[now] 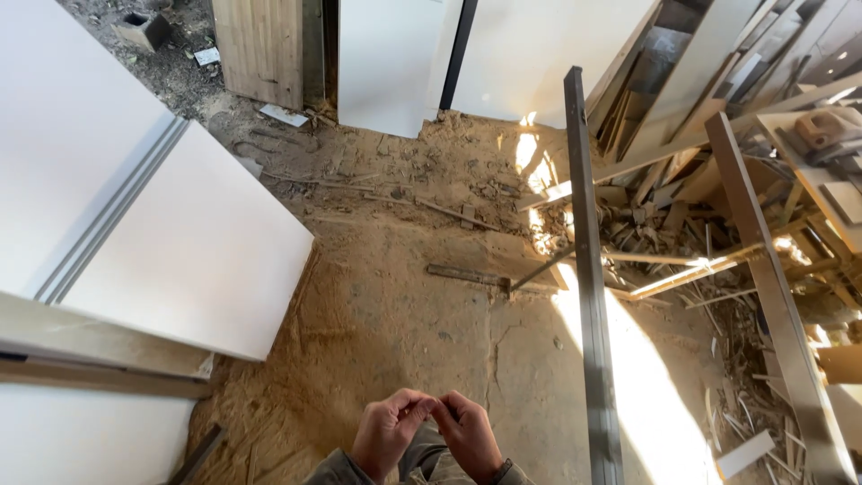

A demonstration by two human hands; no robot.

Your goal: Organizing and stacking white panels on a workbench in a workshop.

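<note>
Above a sawdust floor point(377, 314), the left hand point(388, 433) and right hand point(467, 437) meet fingertip to fingertip, pinching something too small to identify, seemingly light, beside a long metal bar point(593, 305)

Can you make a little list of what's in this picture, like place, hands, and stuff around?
Place: workshop with a sawdust floor
Left hand: fingertips meet the right hand's; anything pinched is too small to tell
Right hand: same, low in view
Left side: white boards
Right side: long metal bar, pile of wood scraps
Light: sun patch on the floor
</note>
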